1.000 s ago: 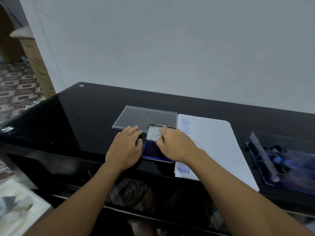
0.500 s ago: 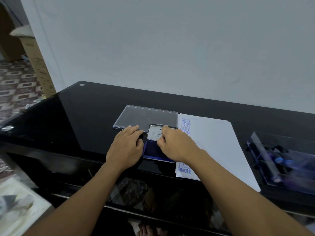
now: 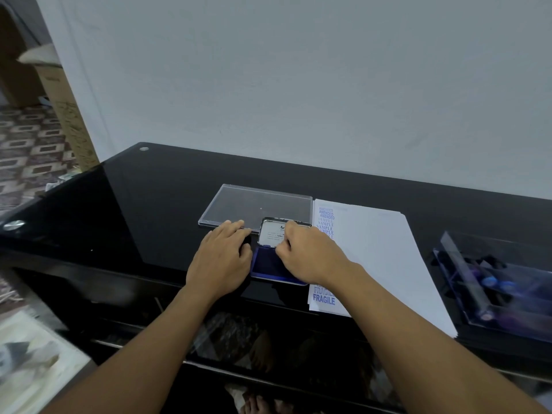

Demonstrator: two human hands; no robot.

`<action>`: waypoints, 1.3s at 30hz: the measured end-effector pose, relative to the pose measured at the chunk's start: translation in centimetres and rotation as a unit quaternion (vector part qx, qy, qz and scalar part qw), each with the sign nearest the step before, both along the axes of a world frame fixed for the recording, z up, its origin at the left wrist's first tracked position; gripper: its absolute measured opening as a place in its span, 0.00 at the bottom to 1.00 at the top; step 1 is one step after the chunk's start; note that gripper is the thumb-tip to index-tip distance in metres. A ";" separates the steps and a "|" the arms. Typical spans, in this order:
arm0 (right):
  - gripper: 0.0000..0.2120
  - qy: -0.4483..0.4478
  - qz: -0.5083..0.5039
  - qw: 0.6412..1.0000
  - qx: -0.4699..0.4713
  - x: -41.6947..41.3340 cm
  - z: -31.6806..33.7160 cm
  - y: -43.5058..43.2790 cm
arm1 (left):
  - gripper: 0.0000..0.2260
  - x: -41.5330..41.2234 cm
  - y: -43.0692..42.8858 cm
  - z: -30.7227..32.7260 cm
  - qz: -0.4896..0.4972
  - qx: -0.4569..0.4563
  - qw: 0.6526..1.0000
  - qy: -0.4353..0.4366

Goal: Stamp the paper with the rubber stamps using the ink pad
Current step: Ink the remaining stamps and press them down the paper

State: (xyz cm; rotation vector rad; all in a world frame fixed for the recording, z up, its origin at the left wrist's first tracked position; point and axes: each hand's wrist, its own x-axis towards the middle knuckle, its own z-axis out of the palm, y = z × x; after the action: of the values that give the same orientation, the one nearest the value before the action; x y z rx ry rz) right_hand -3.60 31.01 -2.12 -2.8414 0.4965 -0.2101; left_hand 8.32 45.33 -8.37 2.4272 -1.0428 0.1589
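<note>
The ink pad (image 3: 267, 264) lies open near the table's front edge, its blue pad showing and its lid (image 3: 270, 234) raised, white label facing me. My right hand (image 3: 310, 255) sits curled over the pad's right half, fingertips pinched against the lid's lower part; whatever is under it is hidden. My left hand (image 3: 222, 258) rests palm down on the table, touching the pad's left side. The white paper (image 3: 379, 249) lies to the right of the pad, with blue AMENDED, SAMPLE and FRAGILE prints down its left edge.
A clear plastic lid (image 3: 257, 204) lies flat behind the ink pad. A clear box (image 3: 501, 282) with several stamps stands at the far right. The black glass table (image 3: 149, 210) meets a white wall behind. A cardboard box (image 3: 62, 103) stands on the floor at left.
Both hands stay where they were at the ink pad; only the view shifts slightly.
</note>
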 end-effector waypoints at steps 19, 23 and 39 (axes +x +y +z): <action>0.09 0.003 -0.013 1.000 0.004 -0.1 0.0 0.2 | 0.19 0.2 -0.1 -0.1 -0.001 0.000 1.000 -0.002; 0.09 0.009 -0.012 1.000 0.013 0.1 0.4 0.1 | 0.19 0.2 0.0 -0.1 -0.005 0.003 1.000 -0.004; 0.09 0.012 -0.011 1.000 -0.007 0.1 0.0 0.1 | 0.20 0.1 0.0 -0.1 -0.002 0.002 1.000 0.003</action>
State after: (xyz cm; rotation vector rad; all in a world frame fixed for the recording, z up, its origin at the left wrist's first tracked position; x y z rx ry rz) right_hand -3.53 31.16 -2.11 -2.8561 0.5322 -0.1847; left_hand 8.38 45.34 -8.46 2.4276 -1.0469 0.1488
